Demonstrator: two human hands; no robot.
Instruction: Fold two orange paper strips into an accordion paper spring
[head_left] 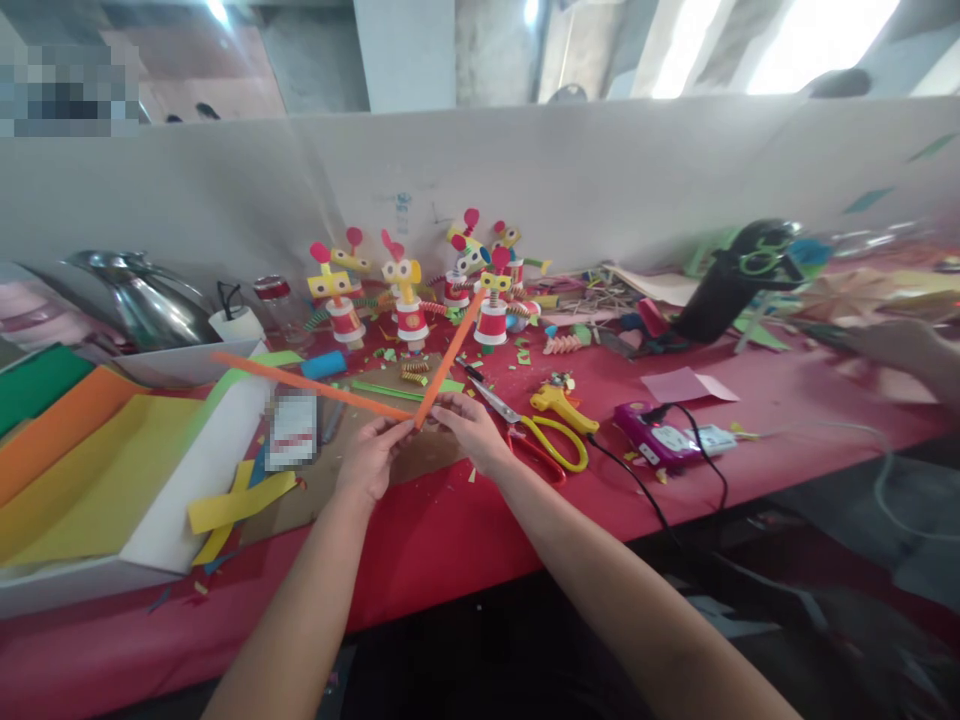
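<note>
Two orange paper strips [322, 388] meet at one end in a V shape above the table; whether they are joined there I cannot tell. My left hand [367, 460] pinches them near the corner, thumb on top. Close beside it, my right hand [469, 430] pinches the strips at the same corner. Beneath lies a brown cardboard sheet [330, 465] with green paper strips [382, 392] on it. Scissors [555, 440] with yellow and red handles rest right of my right hand, and a yellow glue gun [562, 408] lies beyond them.
Several paper-cup figures [411, 318] stand at the back. At left, a white box [187, 460] holds coloured paper, with yellow strips [232, 505] beside it. A purple power strip [660, 435] with cords lies right, below a black bottle [720, 290]. Another person's hand [900, 350] is far right.
</note>
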